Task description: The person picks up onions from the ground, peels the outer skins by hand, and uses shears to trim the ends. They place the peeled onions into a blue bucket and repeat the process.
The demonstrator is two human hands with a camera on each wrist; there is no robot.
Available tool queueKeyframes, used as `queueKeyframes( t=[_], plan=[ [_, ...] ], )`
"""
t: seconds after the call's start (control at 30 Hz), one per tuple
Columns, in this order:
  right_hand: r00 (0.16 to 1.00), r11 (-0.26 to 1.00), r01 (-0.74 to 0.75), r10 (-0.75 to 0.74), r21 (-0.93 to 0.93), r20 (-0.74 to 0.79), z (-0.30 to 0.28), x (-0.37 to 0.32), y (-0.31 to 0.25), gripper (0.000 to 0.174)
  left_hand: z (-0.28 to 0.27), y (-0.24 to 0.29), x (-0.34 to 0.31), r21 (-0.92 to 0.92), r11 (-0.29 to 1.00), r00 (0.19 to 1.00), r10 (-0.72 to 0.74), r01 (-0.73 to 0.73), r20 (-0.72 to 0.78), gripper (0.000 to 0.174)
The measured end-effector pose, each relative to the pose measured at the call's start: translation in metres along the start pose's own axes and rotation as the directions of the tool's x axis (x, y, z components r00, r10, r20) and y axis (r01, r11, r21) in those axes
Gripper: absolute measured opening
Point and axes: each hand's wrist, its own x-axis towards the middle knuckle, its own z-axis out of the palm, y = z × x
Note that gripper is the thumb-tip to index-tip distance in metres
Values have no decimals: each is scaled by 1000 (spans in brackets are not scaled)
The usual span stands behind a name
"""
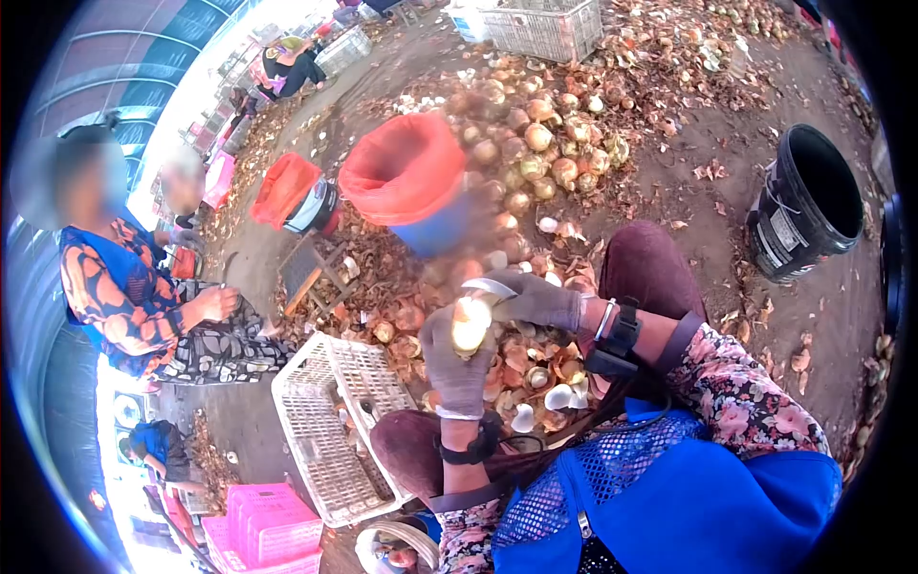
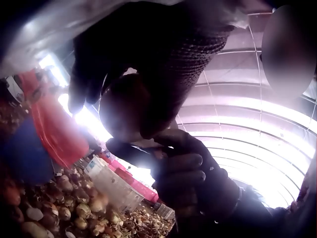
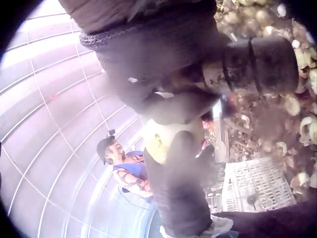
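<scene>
My gloved left hand [image 1: 457,365] grips a pale, brightly lit onion [image 1: 470,327] in front of my knees. Over its top, my gloved right hand [image 1: 537,297] holds a small knife [image 1: 490,285] with the blade close against the onion. From the left wrist, the onion [image 2: 124,106] is dark against the light, cupped by the left fingers, with the right hand [image 2: 185,173] just below. White and yellow flesh of the onion [image 3: 163,141] appears between both hands in the right wrist view. Onion skins [image 1: 512,359] and several peeled onions lie beneath.
A white plastic crate [image 1: 330,430] stands by my left knee. Ahead are a blue bucket with a red net bag [image 1: 406,177] and a heap of onions [image 1: 564,143]. A black bucket [image 1: 803,206] stands to the right. Another person [image 1: 143,287] sits at left, near a small stool [image 1: 311,273].
</scene>
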Motion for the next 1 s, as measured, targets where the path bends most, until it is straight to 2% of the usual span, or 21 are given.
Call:
queueKeyframes(
  t=[0.07,0.17,0.3,0.37,0.5,0.57,0.63,0.73,0.77,0.8,0.87,0.9,1.0],
  plan=[
    [997,998,24,-28,-62,-69,0,10,25,45,-5,6,1,88,996,999,24,-22,-28,58],
    [952,995,-1,32,100,-305,6,-5,-12,27,-5,11,3,78,994,988,89,-80,-127,54],
    [914,976,81,7,200,-405,-1,-6,-15,25,0,9,-1,-154,985,980,-99,73,-170,48],
    [919,969,112,-16,222,-394,0,-9,-21,24,-2,10,-1,-281,942,963,-232,186,-140,47],
    [934,969,171,-102,179,-343,8,-11,-24,22,-2,2,-1,-65,984,979,-172,166,-107,49],
    [982,967,83,-38,239,-187,12,-19,-32,23,1,0,-2,11,983,979,-183,184,-93,50],
    [998,970,23,-9,244,-61,12,-25,-37,21,2,0,-2,-34,979,978,-200,199,-60,51],
    [975,959,189,-157,212,-160,-1,-10,-18,22,0,-6,-5,-206,943,962,-273,263,-25,50],
    [961,931,169,-83,323,-263,-9,-5,-23,17,-1,-8,-6,-281,915,952,-305,288,-15,50],
    [932,886,174,-8,430,-362,-15,-1,-31,15,-4,-1,-5,-476,820,937,-349,317,22,49],
    [939,829,171,27,532,-342,-37,-5,-43,16,-18,17,2,-788,521,908,-405,328,110,48],
    [946,817,174,17,549,-324,-41,-9,-40,15,-20,14,2,-794,520,919,-377,314,117,51],
    [969,720,196,-37,666,-245,-56,-16,-35,14,-25,19,2,-929,131,826,-513,345,234,59]
  ],
)
